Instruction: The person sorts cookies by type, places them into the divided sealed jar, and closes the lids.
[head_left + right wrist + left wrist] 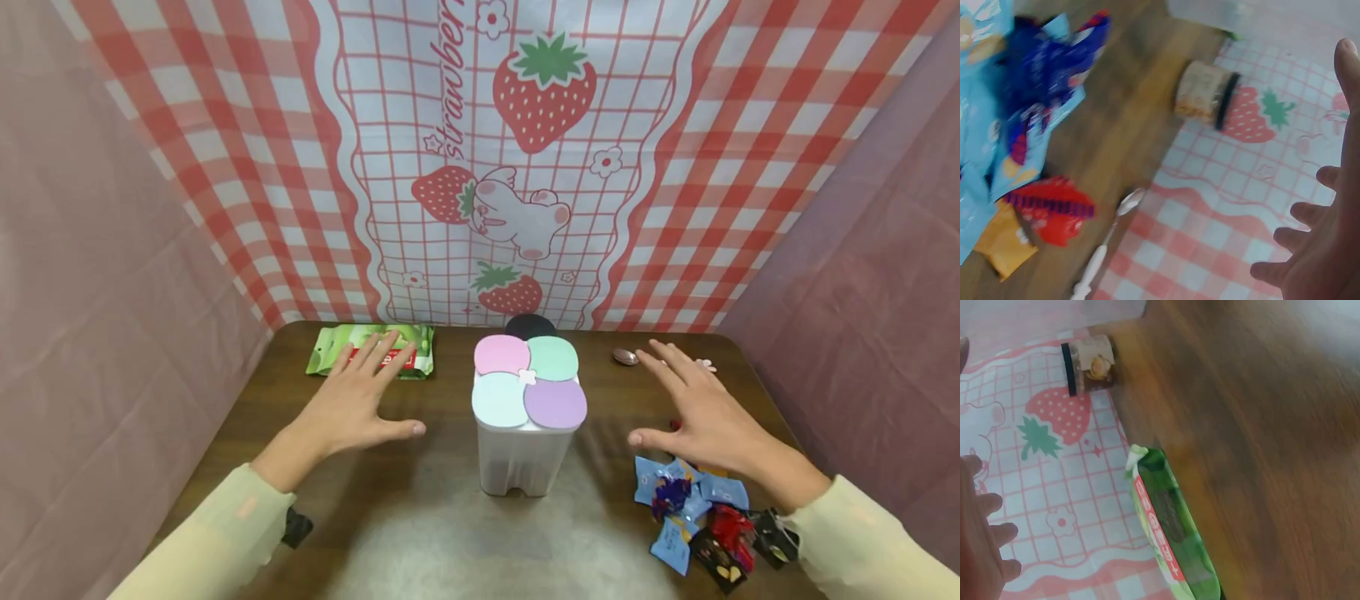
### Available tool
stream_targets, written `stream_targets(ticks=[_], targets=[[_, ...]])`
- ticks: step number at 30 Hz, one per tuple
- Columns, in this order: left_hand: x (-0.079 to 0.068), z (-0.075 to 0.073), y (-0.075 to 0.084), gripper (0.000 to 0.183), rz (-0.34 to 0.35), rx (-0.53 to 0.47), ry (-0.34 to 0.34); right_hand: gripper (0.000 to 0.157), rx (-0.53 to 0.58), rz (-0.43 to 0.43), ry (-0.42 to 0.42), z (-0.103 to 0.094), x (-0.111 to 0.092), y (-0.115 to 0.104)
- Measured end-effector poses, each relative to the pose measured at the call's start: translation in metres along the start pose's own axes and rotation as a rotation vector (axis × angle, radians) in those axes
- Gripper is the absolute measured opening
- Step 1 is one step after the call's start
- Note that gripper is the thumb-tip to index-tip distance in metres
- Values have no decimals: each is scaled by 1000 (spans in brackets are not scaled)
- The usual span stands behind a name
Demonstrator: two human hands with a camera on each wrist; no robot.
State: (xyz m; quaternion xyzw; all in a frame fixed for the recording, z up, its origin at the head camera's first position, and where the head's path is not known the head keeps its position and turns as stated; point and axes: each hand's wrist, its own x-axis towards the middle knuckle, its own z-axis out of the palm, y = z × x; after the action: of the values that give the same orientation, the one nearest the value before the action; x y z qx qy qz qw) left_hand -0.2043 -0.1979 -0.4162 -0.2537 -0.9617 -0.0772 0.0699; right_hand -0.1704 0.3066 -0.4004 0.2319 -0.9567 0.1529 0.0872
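Observation:
Both hands hover over the wooden table with fingers spread and nothing held. My left hand [356, 408] is nearest a green wipes-style packet [322, 350] at the back left, which its fingers partly cover in the head view. My right hand [708, 417] hangs above a pile of wrapped snacks [693, 508] in blue, red, black and purple. Between the hands stands a clear plastic container [517, 462], its lid [555, 404] made of pink, green, pale blue and purple flaps, all lying flat. A spoon [1129, 201] with a white handle lies beyond the right fingertips.
Behind the container is a jar [1197, 92] with a black lid, mostly hidden in the head view. A strawberry-print cloth [480, 167] hangs along the back edge, with plain pinkish cloths at both sides. Near the left sleeve lies a small black object [297, 527].

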Motion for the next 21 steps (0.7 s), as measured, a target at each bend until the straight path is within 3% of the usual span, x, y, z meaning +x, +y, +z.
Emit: stream_targets(ticks=[7, 21], targets=[[6, -10, 15, 112, 79, -183, 92, 103, 97, -124, 99, -19, 6, -22], [20, -20, 53, 107, 105, -605, 15, 71, 315, -346, 153, -36, 22, -69]])
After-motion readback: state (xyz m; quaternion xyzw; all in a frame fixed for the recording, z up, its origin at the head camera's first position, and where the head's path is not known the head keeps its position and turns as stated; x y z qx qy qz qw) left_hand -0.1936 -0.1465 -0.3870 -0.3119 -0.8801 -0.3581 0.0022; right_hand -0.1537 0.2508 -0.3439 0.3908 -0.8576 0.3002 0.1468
